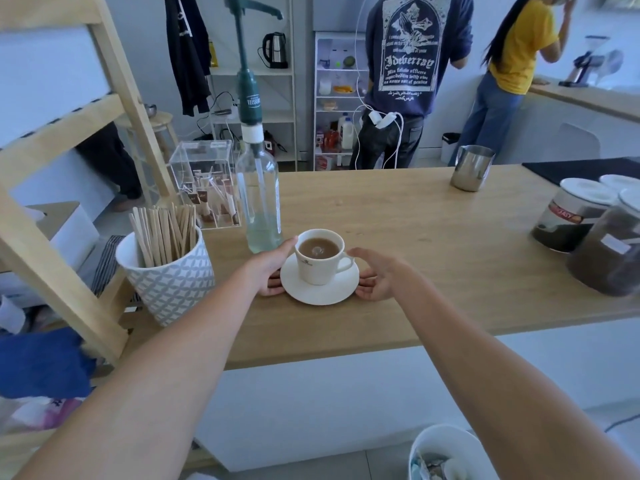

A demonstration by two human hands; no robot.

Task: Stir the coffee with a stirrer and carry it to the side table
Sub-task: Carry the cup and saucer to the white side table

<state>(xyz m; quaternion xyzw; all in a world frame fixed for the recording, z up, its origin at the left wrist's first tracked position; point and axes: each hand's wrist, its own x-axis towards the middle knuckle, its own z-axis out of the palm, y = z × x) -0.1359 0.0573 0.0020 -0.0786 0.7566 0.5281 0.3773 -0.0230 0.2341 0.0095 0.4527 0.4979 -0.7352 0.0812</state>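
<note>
Evidently fragile and spill-prone, the full cup (320,258) sits on its saucer (320,292) at the frame's centre on the desk (415,244); left hand (272,268) and right hand (375,277), each grip open-fingered, touch opposite rims, the best hold.

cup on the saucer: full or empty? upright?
Full and upright. The cup holds light brown coffee nearly to the rim and sits level on the saucer, left hand and right hand at the saucer's edges.
</note>
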